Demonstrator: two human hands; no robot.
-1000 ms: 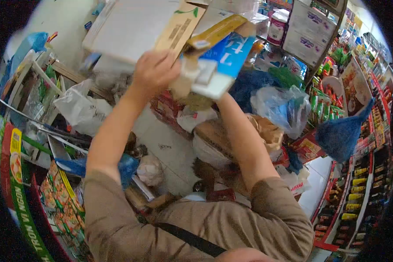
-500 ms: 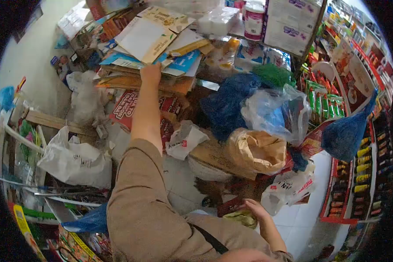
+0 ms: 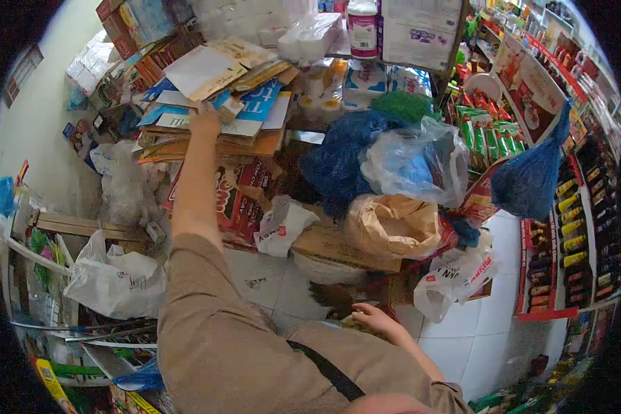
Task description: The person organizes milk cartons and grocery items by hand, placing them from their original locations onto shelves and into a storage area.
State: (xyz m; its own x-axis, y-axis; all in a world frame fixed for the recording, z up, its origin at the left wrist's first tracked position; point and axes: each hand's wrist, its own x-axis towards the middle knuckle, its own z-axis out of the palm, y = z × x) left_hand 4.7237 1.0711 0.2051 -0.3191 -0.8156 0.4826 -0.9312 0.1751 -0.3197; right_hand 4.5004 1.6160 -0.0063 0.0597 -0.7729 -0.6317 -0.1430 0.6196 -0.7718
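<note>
My left hand reaches out to a stack of flattened cardboard, its fingers closed at the near edge of a blue-and-white piece. Above the fingertips, a white-faced card with a tan border lies on top of the pile. Close to my body, my right hand has its fingers bent around a crumpled olive-green item, mostly hidden by the hand and my shirt.
Right of the stack are a blue bag, a clear plastic bag and an open brown paper bag. White bags lie on both sides. Shelves of bottles line the right, with a hanging blue bag.
The view has shifted, moving the scene leftward. My left hand has moved from the white card's corner to the blue-and-white cardboard. My right hand has moved left with the olive-green item.
</note>
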